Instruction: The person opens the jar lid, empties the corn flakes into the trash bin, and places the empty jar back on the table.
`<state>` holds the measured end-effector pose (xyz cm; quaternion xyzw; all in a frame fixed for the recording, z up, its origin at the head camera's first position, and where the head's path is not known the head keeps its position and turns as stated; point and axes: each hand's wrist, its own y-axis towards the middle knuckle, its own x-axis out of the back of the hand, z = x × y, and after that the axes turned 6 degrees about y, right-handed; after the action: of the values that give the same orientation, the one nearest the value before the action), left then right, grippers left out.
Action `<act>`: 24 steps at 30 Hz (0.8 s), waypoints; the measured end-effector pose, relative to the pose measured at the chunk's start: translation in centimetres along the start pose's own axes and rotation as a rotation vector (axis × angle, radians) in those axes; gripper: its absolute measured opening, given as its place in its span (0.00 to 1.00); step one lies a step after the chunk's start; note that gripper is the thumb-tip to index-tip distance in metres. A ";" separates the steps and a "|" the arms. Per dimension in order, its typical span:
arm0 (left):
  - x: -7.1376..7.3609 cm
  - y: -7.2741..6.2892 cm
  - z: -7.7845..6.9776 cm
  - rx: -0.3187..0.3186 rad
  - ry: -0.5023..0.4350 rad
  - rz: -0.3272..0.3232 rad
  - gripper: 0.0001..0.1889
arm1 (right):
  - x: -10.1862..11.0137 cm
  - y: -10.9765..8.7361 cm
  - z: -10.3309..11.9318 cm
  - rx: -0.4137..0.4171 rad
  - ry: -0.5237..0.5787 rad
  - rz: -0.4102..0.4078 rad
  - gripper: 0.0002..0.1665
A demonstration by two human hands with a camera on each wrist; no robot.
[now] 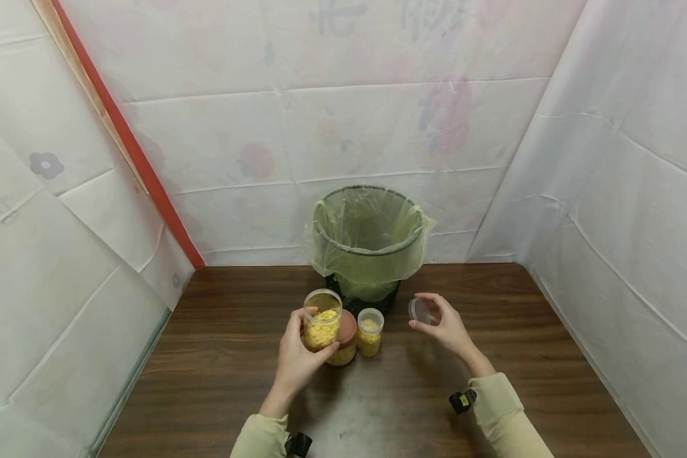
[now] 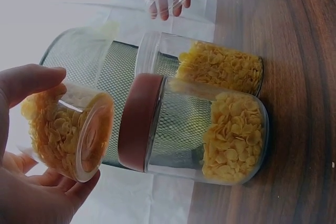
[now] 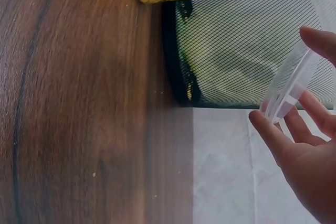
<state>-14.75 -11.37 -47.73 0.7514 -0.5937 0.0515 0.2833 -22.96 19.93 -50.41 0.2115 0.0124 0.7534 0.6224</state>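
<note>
Wooden table (image 1: 206,381); clear jar (image 1: 323,322) above it, between curled thumb and fingers of left hand (image 1: 299,361).
Right hand (image 1: 450,327) pinches lid (image 1: 419,311) by rim. Jar probably light, stiff, slick: grip mid-wall; lid likely flexes, edge hold only.

Creased white floral sheeting (image 1: 206,143) hangs across the top and sides, a red strip (image 1: 158,191) upper left, wood-grain tabletop (image 1: 212,350) below.

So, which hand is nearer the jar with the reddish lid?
Left: the left hand is just left of the reddish-lidded jar, the right hand farther off to its right, past another jar.
</note>
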 end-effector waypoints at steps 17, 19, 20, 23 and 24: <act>1.3 -0.7 1.3 0.056 0.019 -0.058 0.38 | 0.8 1.3 -2.7 -0.070 -0.079 -0.038 0.37; 1.5 -0.6 1.4 0.053 0.024 -0.066 0.39 | 1.0 1.4 -2.9 -0.082 -0.094 -0.041 0.38; 1.5 -0.6 1.4 0.049 0.029 -0.070 0.39 | 1.1 1.5 -3.0 -0.087 -0.102 -0.044 0.38; 1.8 -0.5 1.6 0.045 0.039 -0.084 0.40 | 1.3 1.6 -3.2 -0.097 -0.122 -0.051 0.38; 1.8 -0.5 1.7 0.044 0.041 -0.087 0.40 | 1.4 1.7 -3.3 -0.098 -0.130 -0.052 0.38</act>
<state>-14.19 -13.70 -48.54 0.7813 -0.5532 0.0677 0.2810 -25.80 21.70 -52.52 0.2290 -0.0594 0.7214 0.6509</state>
